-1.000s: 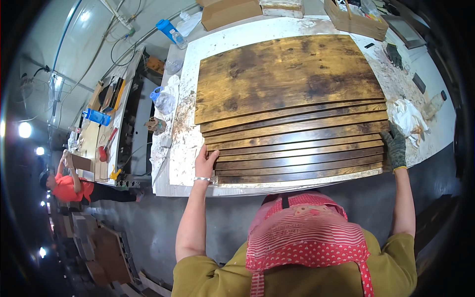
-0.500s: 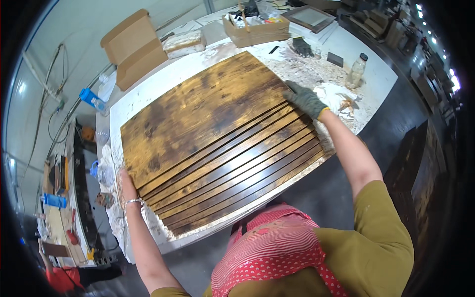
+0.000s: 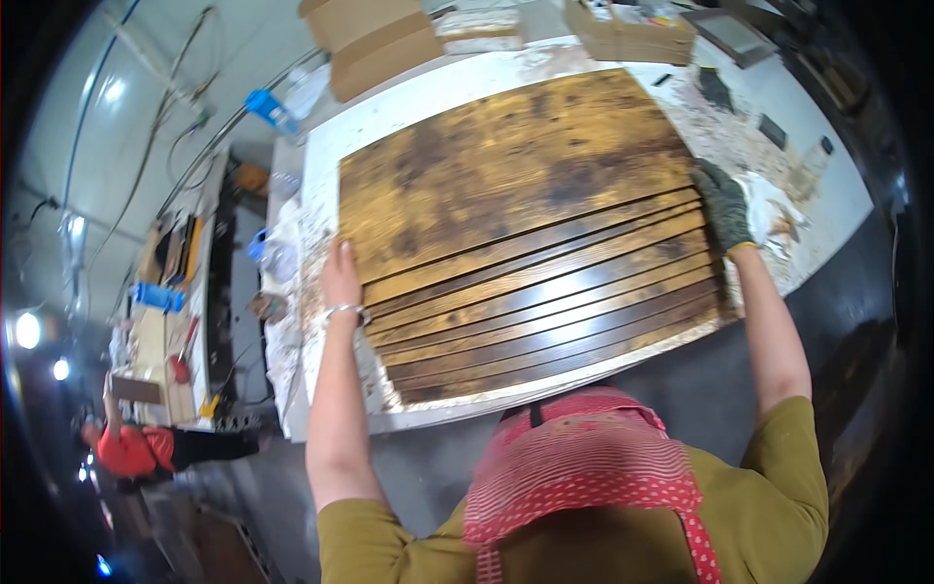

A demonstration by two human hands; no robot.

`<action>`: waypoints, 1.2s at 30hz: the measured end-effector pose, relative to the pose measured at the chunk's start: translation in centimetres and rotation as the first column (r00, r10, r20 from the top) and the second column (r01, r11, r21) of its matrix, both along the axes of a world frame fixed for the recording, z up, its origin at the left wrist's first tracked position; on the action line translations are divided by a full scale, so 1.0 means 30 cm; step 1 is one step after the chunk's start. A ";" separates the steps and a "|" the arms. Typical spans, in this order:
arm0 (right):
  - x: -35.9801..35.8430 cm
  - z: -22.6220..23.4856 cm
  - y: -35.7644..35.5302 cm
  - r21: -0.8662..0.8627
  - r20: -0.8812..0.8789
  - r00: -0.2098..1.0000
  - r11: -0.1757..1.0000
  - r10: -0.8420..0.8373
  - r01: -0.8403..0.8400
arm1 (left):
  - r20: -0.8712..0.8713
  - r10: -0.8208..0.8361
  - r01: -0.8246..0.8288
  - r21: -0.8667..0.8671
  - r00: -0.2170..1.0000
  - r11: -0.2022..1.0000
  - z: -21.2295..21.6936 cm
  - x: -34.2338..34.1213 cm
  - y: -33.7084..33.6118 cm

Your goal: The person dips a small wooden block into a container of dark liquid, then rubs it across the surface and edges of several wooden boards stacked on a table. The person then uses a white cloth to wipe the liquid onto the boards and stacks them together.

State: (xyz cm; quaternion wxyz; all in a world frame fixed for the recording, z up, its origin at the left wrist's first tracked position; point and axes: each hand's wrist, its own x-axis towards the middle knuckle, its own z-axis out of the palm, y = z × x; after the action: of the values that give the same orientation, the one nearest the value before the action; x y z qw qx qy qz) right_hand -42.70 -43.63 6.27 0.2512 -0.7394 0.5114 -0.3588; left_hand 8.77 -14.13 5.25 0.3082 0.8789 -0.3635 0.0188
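A fanned stack of brown wood-grain boards [image 3: 516, 156] lies in front of me. The top board shows its whole broad face; the lower ones show as staggered strips [image 3: 555, 302] toward me. My bare left hand [image 3: 341, 280], with a bracelet at the wrist, holds the stack's left edge, fingers pointing away from me. My right hand [image 3: 723, 206], in a dark grey work glove, grips the right edge near where the strips begin. Its fingertips are partly hidden at the edge. Under the boards is a white, stained worktable [image 3: 326, 146].
At the back stand an open cardboard box [image 3: 384, 49] and a filled carton [image 3: 632, 41]. A dark glove [image 3: 715, 90], a clear bottle [image 3: 812, 165] and a crumpled white cloth [image 3: 773, 209] lie at right. A person in red [image 3: 141, 450] works at the far left.
My view has turned left, so the table and boards appear farther right and more level. Both hands keep about the same places on the stack's edges.
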 end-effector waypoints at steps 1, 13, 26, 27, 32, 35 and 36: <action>-0.014 -0.014 -0.015 0.017 0.028 1.000 1.000 0.001 -0.002 | -0.038 -0.026 0.026 -0.008 0.999 1.000 -0.004 -0.008 -0.005; -0.044 -0.076 -0.075 0.275 0.111 0.993 0.958 0.048 -0.077 | -0.298 -0.352 0.315 -0.164 0.888 0.935 0.026 -0.082 0.151; -0.130 -0.076 0.012 0.288 0.018 0.998 0.955 0.065 -0.068 | -0.265 -0.101 0.029 -0.263 0.959 0.964 -0.137 -0.021 0.173; -0.133 -0.077 0.024 0.049 -0.213 0.970 0.993 0.115 -0.107 | -0.331 -0.106 0.009 -0.281 0.938 0.960 -0.142 -0.006 0.170; -0.125 -0.074 0.049 0.081 -0.118 0.989 0.993 0.092 -0.083 | -0.282 -0.034 -0.021 -0.190 0.959 0.982 -0.136 -0.007 0.156; -0.089 -0.045 0.082 0.410 0.305 0.950 0.910 -0.070 -0.065 | -0.249 -0.010 -0.038 -0.185 0.968 0.982 -0.136 -0.014 0.150; -0.097 -0.051 0.086 0.371 0.282 0.958 0.926 -0.044 -0.067 | -0.250 -0.012 -0.038 -0.197 0.968 0.980 -0.137 -0.015 0.150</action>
State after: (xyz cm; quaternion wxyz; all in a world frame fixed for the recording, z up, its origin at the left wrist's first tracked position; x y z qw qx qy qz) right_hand -45.60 -41.05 4.73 0.4617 -0.6208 0.5248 -0.3550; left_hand 8.34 -9.63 1.15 0.4383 0.8412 -0.3122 -0.0536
